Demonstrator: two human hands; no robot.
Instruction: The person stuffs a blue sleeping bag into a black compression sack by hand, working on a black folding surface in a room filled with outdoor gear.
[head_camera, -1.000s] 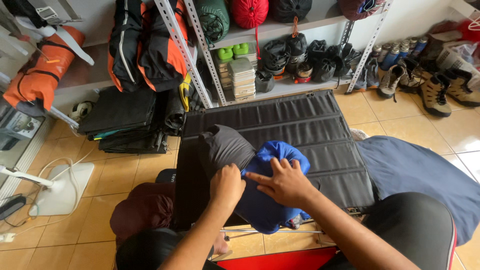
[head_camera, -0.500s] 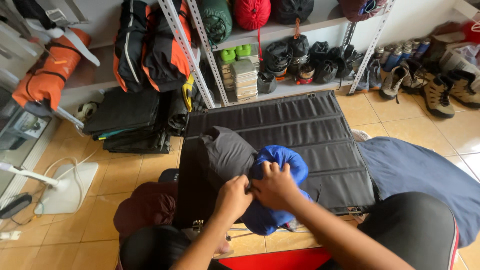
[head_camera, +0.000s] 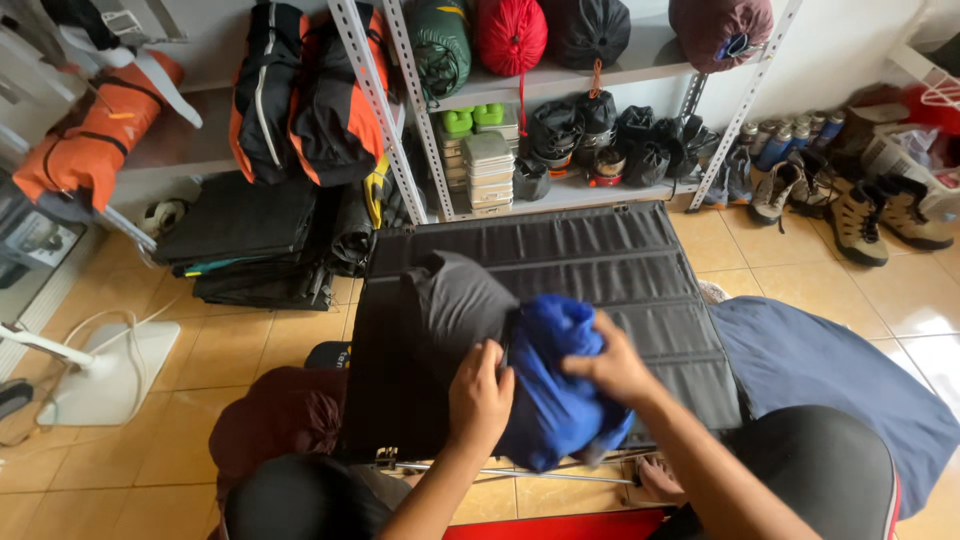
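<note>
Bunched blue fabric (head_camera: 555, 385) half inside grey sack (head_camera: 455, 300).

a metal shelf rack (head_camera: 400, 130) is set against the wall, and a green stuff sack (head_camera: 440, 45), a red stuff sack (head_camera: 510, 35) and a black one (head_camera: 590, 30) are stored on its upper shelf, with a maroon sack (head_camera: 720, 30) at the right end. grey mess tins (head_camera: 488, 170) are stacked on the lower shelf beside small black pouches (head_camera: 610, 135). orange and black packs (head_camera: 310, 90) are hung to the left, above folded black mats (head_camera: 240, 235) laid on the tiled floor (head_camera: 800, 270). hiking boots (head_camera: 865, 215) are lined up at the right, near a row of bottles (head_camera: 790, 140). a white fan base (head_camera: 105, 370) is seen at the left.
</note>
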